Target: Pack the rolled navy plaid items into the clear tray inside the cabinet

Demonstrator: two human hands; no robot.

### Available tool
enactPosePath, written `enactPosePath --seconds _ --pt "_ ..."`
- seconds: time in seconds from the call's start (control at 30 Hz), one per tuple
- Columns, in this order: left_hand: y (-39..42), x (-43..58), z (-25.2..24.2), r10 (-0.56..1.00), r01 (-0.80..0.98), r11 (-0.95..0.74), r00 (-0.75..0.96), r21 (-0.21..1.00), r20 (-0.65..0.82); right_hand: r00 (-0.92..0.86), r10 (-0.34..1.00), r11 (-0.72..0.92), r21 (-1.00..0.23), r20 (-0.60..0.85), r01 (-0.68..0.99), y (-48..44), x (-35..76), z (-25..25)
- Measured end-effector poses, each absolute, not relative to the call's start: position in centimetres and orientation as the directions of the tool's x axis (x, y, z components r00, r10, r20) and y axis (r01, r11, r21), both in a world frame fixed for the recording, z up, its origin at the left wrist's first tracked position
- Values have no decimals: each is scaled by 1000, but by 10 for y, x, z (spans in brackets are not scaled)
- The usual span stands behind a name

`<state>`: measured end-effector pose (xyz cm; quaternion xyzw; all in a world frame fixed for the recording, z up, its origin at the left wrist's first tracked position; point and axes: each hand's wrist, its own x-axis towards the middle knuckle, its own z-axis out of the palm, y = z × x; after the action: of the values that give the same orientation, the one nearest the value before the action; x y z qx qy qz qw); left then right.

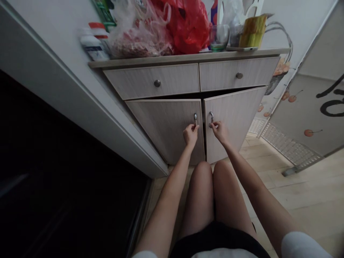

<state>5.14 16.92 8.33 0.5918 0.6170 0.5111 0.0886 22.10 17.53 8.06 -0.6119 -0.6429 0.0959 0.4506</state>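
A pale wood-grain cabinet stands in front of me, its left door (166, 125) and right door (236, 118) slightly ajar, with a dark gap along their tops and between them. My left hand (191, 134) is closed around the lower end of the left door's metal handle (195, 116). On the right door, my right hand (219, 131) pinches the bottom of the matching curved handle (211, 115). The fingertips cover the lower part of both handles. The inside of the cabinet is too dark to make out.
Above the doors are two drawers with round knobs (157, 83). The cabinet top carries a white bottle (94, 46), a clear plastic bag (137, 32), a red bag (189, 28), a glass (219, 37) and a yellow packet (252, 31). A panel with painted cherries (309, 114) stands at right.
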Motion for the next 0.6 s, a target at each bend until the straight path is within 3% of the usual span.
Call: enactPosePath --seconds 0.37,0.6 --pt "202 60 95 861 693 -127 -279 710 426 144 857 267 -665 495 697 223 204 78" --pt "212 60 101 876 743 -104 -247 661 415 135 907 172 -643 400 746 236 200 89"
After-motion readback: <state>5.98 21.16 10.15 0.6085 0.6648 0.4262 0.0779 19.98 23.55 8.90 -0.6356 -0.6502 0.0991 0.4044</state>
